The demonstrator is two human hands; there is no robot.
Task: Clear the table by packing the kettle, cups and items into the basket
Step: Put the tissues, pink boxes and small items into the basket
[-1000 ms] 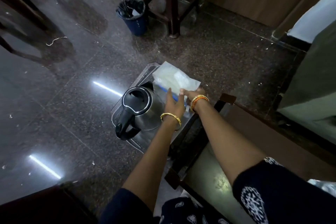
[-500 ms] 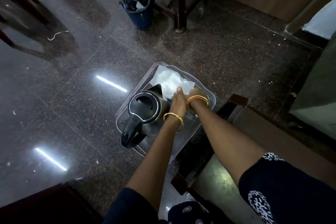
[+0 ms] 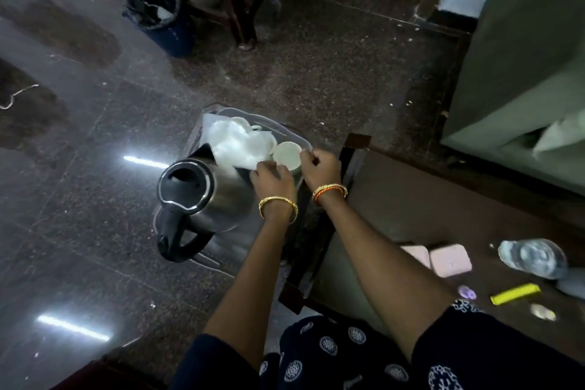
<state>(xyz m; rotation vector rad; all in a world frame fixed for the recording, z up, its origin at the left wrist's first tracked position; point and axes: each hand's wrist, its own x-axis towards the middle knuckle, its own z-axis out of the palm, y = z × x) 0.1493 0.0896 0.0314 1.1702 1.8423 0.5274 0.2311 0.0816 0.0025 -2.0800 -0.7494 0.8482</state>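
Packing step: both hands at the white cup [image 3: 286,153] inside the basket [image 3: 294,133] on the floor, left hand [image 3: 273,180] and right hand [image 3: 321,169] w/ fingers closed on its rim. Kettle [image 3: 202,196] sits just left of the grip, plastic bag [image 3: 235,142] behind it. Next: let go, fetch table [image 3: 380,199] leftovers; no legible labels.

Dark navy sleeves [image 3: 493,355] with white round motifs, gold bangle [image 3: 278,204], orange-gold bangles [image 3: 329,191]
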